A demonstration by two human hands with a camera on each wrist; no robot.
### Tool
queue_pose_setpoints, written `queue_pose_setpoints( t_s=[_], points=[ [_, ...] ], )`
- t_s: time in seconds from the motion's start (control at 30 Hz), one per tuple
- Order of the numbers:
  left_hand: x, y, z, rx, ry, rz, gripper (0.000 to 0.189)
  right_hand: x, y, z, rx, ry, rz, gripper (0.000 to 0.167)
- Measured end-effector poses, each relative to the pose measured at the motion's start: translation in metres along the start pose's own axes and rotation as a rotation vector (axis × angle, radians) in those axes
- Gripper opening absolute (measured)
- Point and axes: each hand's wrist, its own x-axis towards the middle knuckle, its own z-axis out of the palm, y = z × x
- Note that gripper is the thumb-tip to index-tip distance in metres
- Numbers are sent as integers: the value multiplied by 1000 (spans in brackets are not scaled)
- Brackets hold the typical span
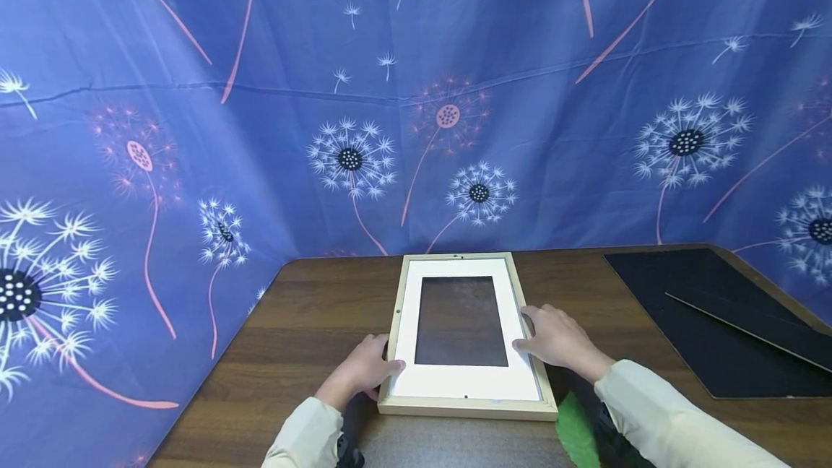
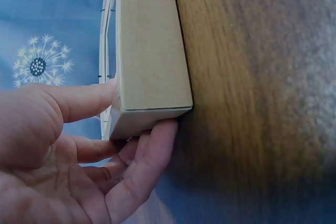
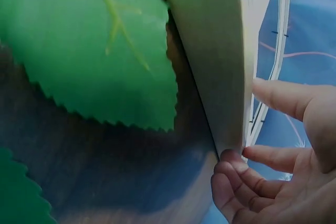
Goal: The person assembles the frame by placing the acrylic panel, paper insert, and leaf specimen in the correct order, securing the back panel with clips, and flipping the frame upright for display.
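A light wooden picture frame [image 1: 468, 409] lies on the brown table, with a white mat [image 1: 461, 383] inside it. Through the mat's rectangular opening, a dark brown surface shows. My left hand [image 1: 367, 367] grips the frame's left side, its thumb over the top edge. In the left wrist view, the fingers [image 2: 137, 184] curl against the outer side of the frame. Across from it, my right hand [image 1: 559, 338] holds the right side, thumb on top. The right wrist view shows the curled fingers [image 3: 226, 182] against the frame's side.
A green leaf [image 1: 577, 433] with a toothed edge lies beside the frame's near right corner. On the right of the table [image 1: 312, 309] is a large black sheet [image 1: 682, 309] with a thin dark panel [image 1: 754, 327] on it. Blue dandelion-print cloth [image 1: 552, 165] hangs behind.
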Motion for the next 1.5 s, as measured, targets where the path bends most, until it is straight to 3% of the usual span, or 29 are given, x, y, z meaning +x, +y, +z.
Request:
queue_pose_setpoints(
  t_s=[0.63,0.93,1.5],
  points=[
    [7,1,2,43,3,22,54,3,9,-9,65,-119,-6,66],
    [7,4,4,63,5,18,53,0,17,-8,173,-164,15,70],
    [8,0,2,23,-11,-5,59,-1,16,-11,141,-172,-6,70]
  ],
)
